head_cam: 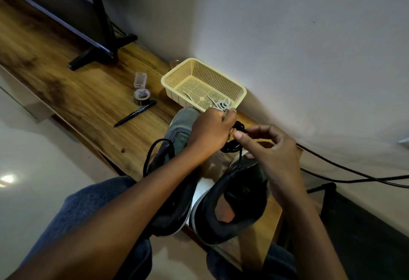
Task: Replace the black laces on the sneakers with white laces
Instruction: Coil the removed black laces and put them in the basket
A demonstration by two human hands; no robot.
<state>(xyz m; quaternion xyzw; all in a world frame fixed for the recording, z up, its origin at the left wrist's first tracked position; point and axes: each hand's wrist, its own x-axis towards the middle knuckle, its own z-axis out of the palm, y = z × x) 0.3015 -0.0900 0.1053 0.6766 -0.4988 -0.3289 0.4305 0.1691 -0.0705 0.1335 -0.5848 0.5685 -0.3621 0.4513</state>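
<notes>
A: Which step rn?
B: Looks like unlacing. Both hands' grip is on the black lace [234,140] above the right sneaker [232,202]: left hand [210,133] curls round the bunch, right hand [270,146] pinches a strand. Left sneaker [174,182] has its lace hanging loose.
A: White laces?
B: In the basket [199,75] just beyond, w/ the white laces [222,103] at its near corner.
A: Next?
B: Prob pull the lace free of the eyelets. Wall's close on the right, tabletop [77,93] edge near the heels; open room to the left.
</notes>
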